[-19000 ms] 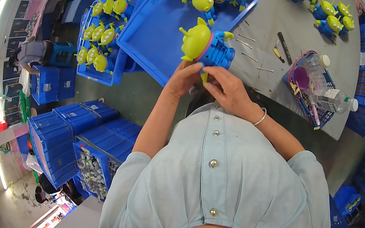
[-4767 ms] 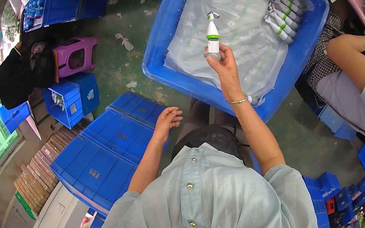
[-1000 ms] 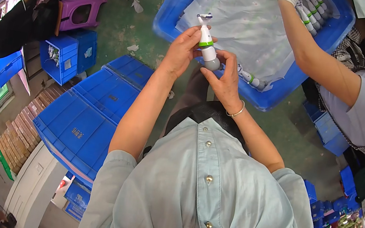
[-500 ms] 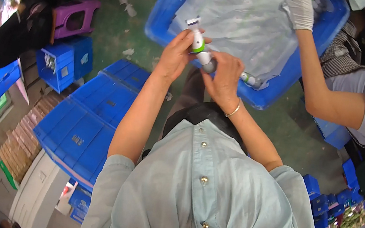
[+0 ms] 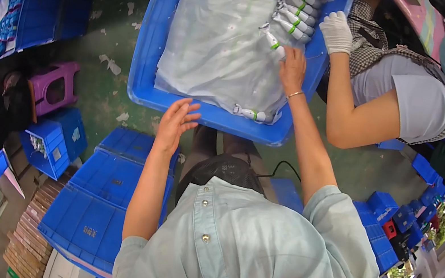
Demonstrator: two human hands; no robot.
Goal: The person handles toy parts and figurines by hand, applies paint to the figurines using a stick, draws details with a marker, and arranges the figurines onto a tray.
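Observation:
In the head view, my right hand [image 5: 292, 72] is closed around the grey end of a white trimmer with a green band [image 5: 272, 40] and a T-shaped head. It holds the trimmer low over the translucent plastic sheet [image 5: 208, 39] in the blue bin [image 5: 147, 64]. Several similar trimmers [image 5: 295, 20] lie in a column at the bin's far right, with others beside them at the top. A single trimmer [image 5: 252, 113] rests at the near right corner of the sheet. My left hand [image 5: 176, 123] hovers by the bin's near rim, fingers apart and holding nothing.
A co-worker's white-gloved hand [image 5: 336, 32] is at the bin's right rim, close to my right hand. Blue lidded crates [image 5: 94, 206] stand to my left. Farther left are a purple stool [image 5: 54, 88] and an open blue box [image 5: 49, 142].
My right hand has carried the trimmer forward and right, over the bin. My left hand has let go and drawn back. The gloved hand has moved to the rim, and my view has shifted.

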